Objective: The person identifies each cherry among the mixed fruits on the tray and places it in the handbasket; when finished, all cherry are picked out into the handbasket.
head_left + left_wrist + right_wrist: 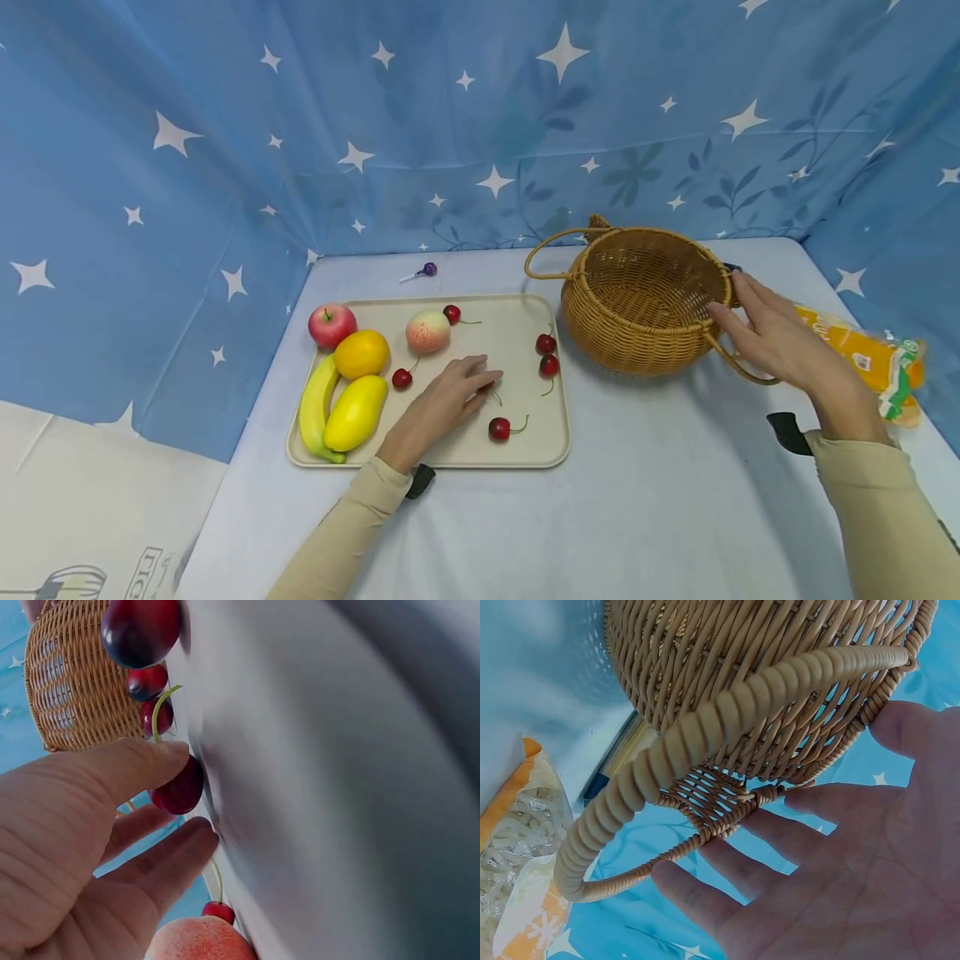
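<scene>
My left hand (446,400) reaches over the beige tray (450,457), its fingers loosely spread around a dark red cherry (181,789). In the left wrist view the thumb overlaps that cherry near its green stem, with the fingers on its other side. The head view shows little more than its stem past the fingers. At the wicker basket (645,342), my right hand (772,333) has its thumb at the rim and its fingers extended along the outside, by a looped handle (682,739). The basket's inside shows no contents in the head view.
On the tray lie several other cherries (499,428), a peach (428,332), an apple (332,325), an orange (362,354), a mango (356,412) and a banana (318,404). Behind it is a lollipop (427,269). An orange-and-clear packet (862,354) lies right of the basket.
</scene>
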A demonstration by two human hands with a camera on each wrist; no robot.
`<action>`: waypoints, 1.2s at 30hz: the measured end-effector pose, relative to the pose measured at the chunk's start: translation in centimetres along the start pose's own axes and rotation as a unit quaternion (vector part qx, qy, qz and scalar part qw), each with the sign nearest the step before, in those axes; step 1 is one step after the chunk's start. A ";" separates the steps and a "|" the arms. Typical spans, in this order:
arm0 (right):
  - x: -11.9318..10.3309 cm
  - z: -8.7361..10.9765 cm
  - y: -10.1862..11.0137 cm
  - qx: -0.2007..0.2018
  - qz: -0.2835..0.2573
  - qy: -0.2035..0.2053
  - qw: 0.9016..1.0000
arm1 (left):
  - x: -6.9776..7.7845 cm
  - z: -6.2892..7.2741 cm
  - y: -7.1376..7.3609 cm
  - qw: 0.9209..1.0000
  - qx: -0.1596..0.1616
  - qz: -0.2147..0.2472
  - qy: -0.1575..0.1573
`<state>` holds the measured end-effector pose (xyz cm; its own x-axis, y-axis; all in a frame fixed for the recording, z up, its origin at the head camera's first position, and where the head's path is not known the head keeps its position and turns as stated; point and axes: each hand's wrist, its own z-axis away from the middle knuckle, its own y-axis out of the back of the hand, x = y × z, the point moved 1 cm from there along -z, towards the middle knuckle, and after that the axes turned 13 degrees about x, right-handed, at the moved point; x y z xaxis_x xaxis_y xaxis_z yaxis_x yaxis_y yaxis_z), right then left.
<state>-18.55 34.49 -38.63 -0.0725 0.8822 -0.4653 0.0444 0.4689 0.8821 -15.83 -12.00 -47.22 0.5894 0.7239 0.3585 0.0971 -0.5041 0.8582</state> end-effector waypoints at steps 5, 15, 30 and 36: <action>0.1 -0.1 -0.2 0.002 -0.005 -0.002 1.000 | 0.0 -0.1 -0.3 1.000 0.019 0.003 -0.024; 0.2 -0.1 -0.2 0.000 -0.002 -0.013 1.000 | -0.1 -0.1 -0.4 0.999 0.029 0.005 -0.019; 0.3 0.1 -0.4 -0.014 -0.009 -0.008 1.000 | 0.9 -0.8 0.9 0.997 0.068 -0.006 -0.046; 0.3 0.1 -0.4 -0.003 -0.014 0.002 1.000 | 1.1 -1.2 1.2 0.995 0.082 0.000 -0.054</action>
<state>-18.53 34.61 -39.16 -0.0779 0.8686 -0.4894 0.0357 0.4930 0.8693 -16.01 -11.28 -45.33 0.6720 0.6731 0.3089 0.2208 -0.5802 0.7840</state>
